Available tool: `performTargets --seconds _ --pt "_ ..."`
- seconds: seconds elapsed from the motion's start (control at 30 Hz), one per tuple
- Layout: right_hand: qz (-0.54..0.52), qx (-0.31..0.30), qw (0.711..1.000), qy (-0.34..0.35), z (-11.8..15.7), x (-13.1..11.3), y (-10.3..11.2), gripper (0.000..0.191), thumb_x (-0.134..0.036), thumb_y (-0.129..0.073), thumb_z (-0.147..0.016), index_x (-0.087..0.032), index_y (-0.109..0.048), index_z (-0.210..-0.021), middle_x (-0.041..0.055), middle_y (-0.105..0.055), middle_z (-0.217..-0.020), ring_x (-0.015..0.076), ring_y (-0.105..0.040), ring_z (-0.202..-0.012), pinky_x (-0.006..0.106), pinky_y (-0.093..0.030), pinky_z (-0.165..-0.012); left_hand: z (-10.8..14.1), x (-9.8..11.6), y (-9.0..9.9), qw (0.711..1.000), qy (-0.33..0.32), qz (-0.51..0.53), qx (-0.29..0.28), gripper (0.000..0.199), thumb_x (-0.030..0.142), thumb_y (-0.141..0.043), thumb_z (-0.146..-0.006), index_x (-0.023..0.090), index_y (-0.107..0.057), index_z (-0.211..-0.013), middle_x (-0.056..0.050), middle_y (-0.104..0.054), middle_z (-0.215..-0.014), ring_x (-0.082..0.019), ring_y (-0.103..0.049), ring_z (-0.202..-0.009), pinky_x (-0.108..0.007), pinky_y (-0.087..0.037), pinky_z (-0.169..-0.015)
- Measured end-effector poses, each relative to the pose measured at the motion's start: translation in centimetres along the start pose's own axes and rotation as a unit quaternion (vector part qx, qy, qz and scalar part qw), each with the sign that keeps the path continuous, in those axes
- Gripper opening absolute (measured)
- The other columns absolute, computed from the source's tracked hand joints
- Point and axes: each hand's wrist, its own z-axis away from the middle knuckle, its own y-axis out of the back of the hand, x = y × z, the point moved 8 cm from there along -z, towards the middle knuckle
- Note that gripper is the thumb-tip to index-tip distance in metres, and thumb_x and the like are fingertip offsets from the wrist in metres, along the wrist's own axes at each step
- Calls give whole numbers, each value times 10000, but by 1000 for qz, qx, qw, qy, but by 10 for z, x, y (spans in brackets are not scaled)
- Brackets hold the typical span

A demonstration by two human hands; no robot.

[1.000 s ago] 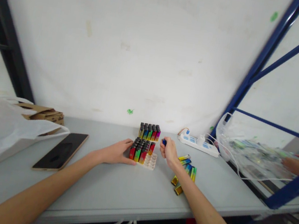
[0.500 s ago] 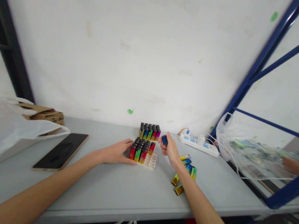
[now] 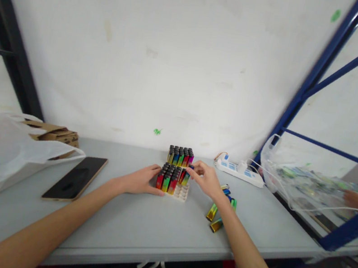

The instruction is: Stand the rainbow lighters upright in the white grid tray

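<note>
A white tray (image 3: 181, 192) with moulded pockets stands on the table, its left part filled with upright metallic-coloured lighters (image 3: 167, 180) with black tops. My left hand (image 3: 145, 179) grips the tray's left side, thumb at the front corner and fingers behind. At the tray's back right, my right hand (image 3: 205, 177) pinches the dark top of a yellow-green lighter (image 3: 185, 180), which stands upright beside a red one. Whether its base sits fully in a pocket I cannot tell. Several loose lighters (image 3: 216, 218) lie below my right wrist, partly hidden by the forearm.
Behind, against the wall, is a second block of upright lighters (image 3: 180, 156). A power strip (image 3: 241, 173) lies at the back right. On the left are a phone (image 3: 75, 178), a white plastic bag (image 3: 6, 160) and cardboard (image 3: 58, 134). Another person's hand (image 3: 356, 200) shows beyond the blue frame (image 3: 294, 103).
My right hand has brought the lighter left and down to the tray, turning it upright beside the red one. My left hand stays at the tray's side.
</note>
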Motion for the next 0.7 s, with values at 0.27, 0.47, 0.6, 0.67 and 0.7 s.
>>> performTargets --seconds 0.27,0.47,0.6,0.67,0.7 --pt "41 -69 997 19 1 2 -19 369 -557 -693 -877 -212 -596 -789 3 -670 -666 163 -582 -597 256 -412 -575 -1 -3 -1 1000 -2 7 6 751 639 -772 -755 195 -595 -1335 -136 -605 -1349 -341 -573 -1236 -463 -437 -1110" --pt "90 -110 989 43 -2 -2 -16 374 -510 -599 -964 -200 -634 -758 12 -696 -667 156 -579 -567 250 -371 -579 0 -2 1 1000 -6 5 8 753 654 -758 -758 203 -591 -1337 -129 -596 -1382 -354 -561 -1269 -462 -433 -1128" --pt "134 -125 981 66 -1 -3 -19 319 -476 -610 -969 -211 -690 -810 18 -694 -672 162 -581 -577 246 -353 -581 -1 -2 1 1000 1 1 3 735 644 -759 -760 192 -605 -1319 -124 -619 -1336 -357 -577 -1249 -462 -437 -1132" --pt "162 -112 978 64 -2 -3 -23 300 -470 -648 -946 -217 -699 -794 21 -696 -670 163 -577 -576 246 -341 -577 -1 -3 1 1000 5 -2 2 723 647 -756 -763 197 -612 -1311 -121 -628 -1308 -356 -586 -1233 -466 -446 -1122" --pt "170 -111 977 62 -2 -3 -25 303 -478 -667 -931 -217 -699 -778 23 -702 -677 164 -580 -579 247 -338 -575 -1 -3 1 1000 4 -3 1 718 647 -755 -765 200 -614 -1310 -120 -629 -1304 -355 -588 -1230 -467 -448 -1120"
